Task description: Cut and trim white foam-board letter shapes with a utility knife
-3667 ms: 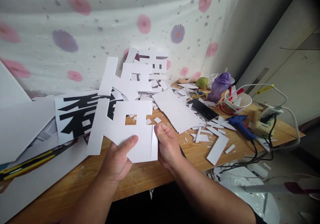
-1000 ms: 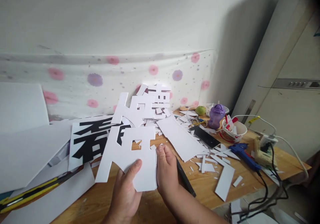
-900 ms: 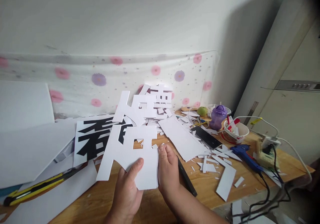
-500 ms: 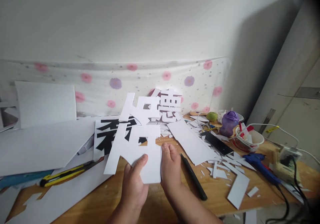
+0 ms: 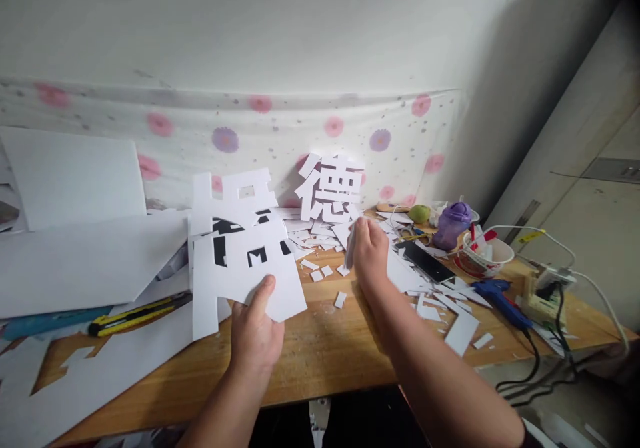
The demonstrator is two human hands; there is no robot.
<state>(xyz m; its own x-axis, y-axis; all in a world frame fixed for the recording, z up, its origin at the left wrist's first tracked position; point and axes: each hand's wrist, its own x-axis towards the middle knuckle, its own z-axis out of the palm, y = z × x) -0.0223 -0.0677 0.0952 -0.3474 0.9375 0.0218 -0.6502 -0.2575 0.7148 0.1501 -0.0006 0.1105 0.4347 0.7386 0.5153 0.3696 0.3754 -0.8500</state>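
Observation:
My left hand (image 5: 257,331) grips the lower edge of a white cut-out board (image 5: 235,275), thumb on top. The board has square openings and is held above a sheet with black print, which shows through the gaps. My right hand (image 5: 369,251) is closed on a thin white piece (image 5: 351,245), seen nearly edge-on, over the table to the right. Behind, a white cut-out character (image 5: 333,188) leans upright against the flowered sheet.
Large white boards (image 5: 85,261) and a yellow cutter (image 5: 135,316) lie left. Scraps, a black phone (image 5: 425,261), a blue glue gun (image 5: 505,305), a white bowl (image 5: 487,255), a purple cup (image 5: 451,227) and a power socket with cables (image 5: 550,285) are on the right.
My right hand has left the cut-out board and moved right and up, now with a thin white piece. My left hand has tilted the board and shifted it left.

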